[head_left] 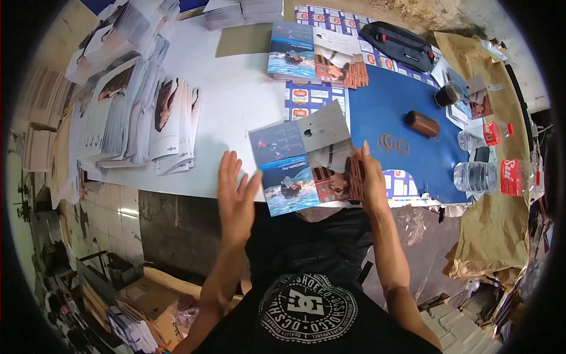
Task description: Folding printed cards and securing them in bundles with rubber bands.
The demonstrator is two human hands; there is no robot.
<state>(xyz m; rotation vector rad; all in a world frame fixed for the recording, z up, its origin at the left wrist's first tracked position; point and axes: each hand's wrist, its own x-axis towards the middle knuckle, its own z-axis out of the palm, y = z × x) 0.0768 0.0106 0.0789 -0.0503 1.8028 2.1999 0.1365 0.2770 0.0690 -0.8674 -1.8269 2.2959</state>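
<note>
A printed brochure (283, 159), blue with a swimmer on one half and grey and brick-red on the other, is tilted above the near table edge. It looks like a thin stack or a folded sheet; I cannot tell which. My right hand (371, 180) grips its right edge, fingers partly hidden. Just off the left edge, my left hand (236, 197) is open, with fingers stretched and thumb toward the brochure. Farther back lies a pile of matching brochures (292, 53).
Stacks of white booklets (118, 118) crowd the left side. On the blue surface (377, 112) to the right are rubber bands (392, 143), a brown cylindrical object (423, 123) and a dark jar (447, 94). Two red-labelled plastic bottles (474, 177) lie at the right edge, and a black pouch (398, 46) behind.
</note>
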